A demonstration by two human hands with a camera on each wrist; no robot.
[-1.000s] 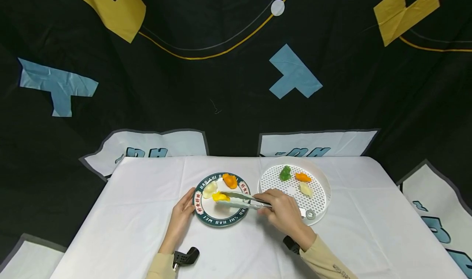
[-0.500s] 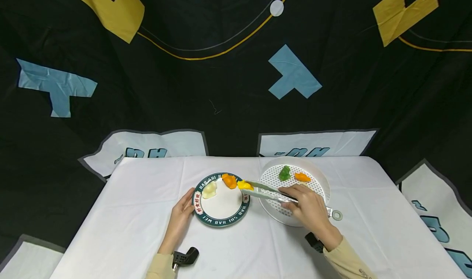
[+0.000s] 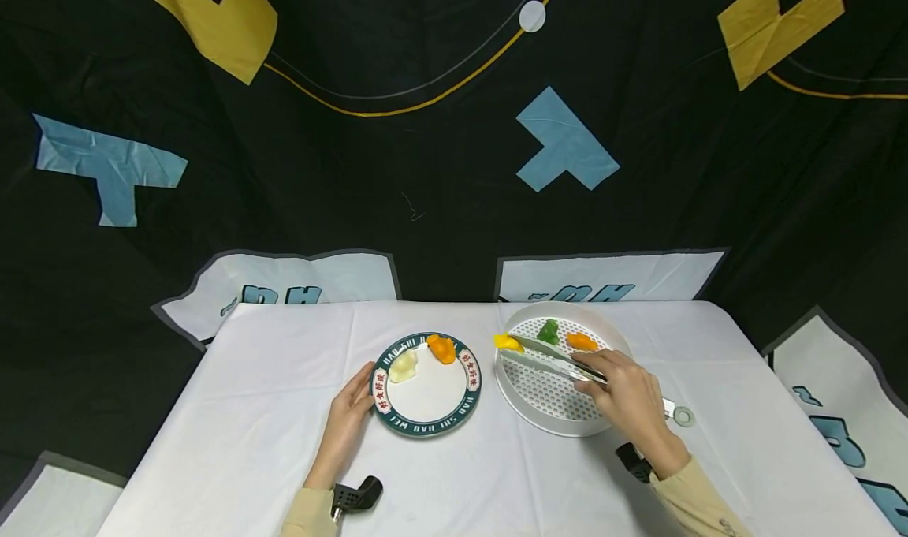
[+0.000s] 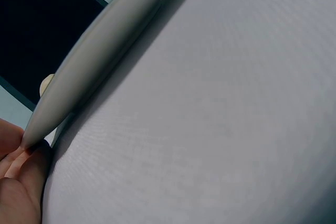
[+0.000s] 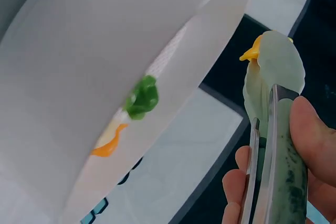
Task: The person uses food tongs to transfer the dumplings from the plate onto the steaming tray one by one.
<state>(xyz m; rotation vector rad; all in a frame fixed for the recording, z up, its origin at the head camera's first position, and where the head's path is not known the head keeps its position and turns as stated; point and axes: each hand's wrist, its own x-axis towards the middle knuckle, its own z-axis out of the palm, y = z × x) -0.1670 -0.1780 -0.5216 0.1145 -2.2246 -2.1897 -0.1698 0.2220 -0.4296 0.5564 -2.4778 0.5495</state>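
Observation:
My left hand pinches the left rim of a green-edged plate, thumb and fingers meeting at the edge in the left wrist view. A pale piece and an orange piece, like cut vegetables, lie on that plate. My right hand grips green-tipped tongs, which clasp a yellow piece over the left edge of a round white perforated tray. Inside the tray sit a green piece and an orange piece. The hand and tongs hide a pale piece there from the head view.
A white cloth covers the table. Behind it hangs a black patterned backdrop. The plate and tray stand side by side with a narrow gap of cloth between them. Each wrist wears a black camera mount.
The right hand and tongs have moved right, carrying the yellow piece off the plate and over to the tray's left edge. The left hand and plate have stayed in place.

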